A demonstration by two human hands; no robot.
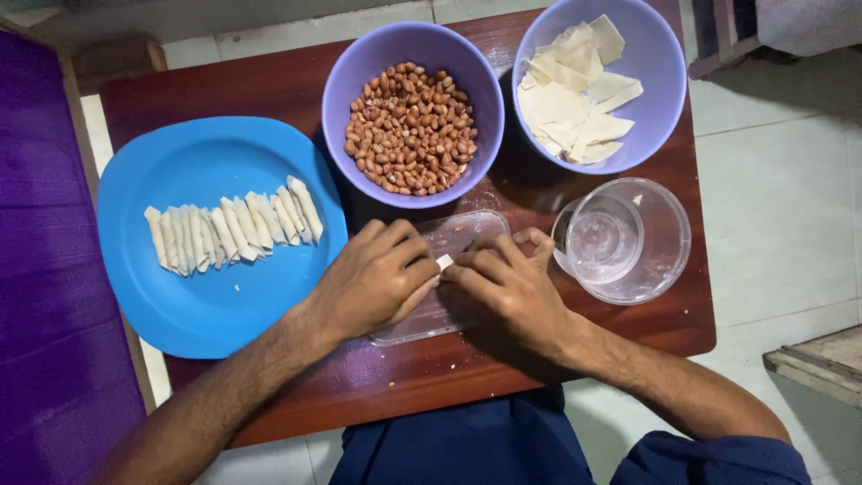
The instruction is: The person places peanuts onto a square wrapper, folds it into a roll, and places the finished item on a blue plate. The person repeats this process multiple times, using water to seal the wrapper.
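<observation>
My left hand point(377, 280) and my right hand point(507, 283) meet over a clear plastic lid point(458, 232) lying flat on the small wooden table point(269, 85). Between their fingertips they pinch a small white piece of dough point(444, 261). A blue plate point(193, 301) to the left carries a row of several rolled dough pieces point(233, 229). Behind the hands stand a purple bowl of peanuts point(411, 126) and a purple bowl of flat cut dough sheets point(575, 90).
A clear plastic container with a cup inside point(620, 241) stands at the right, close to my right hand. A purple cloth point(45, 269) lies left of the table. Tiled floor point(781, 198) shows on the right, with a wooden edge point(817, 364) at lower right.
</observation>
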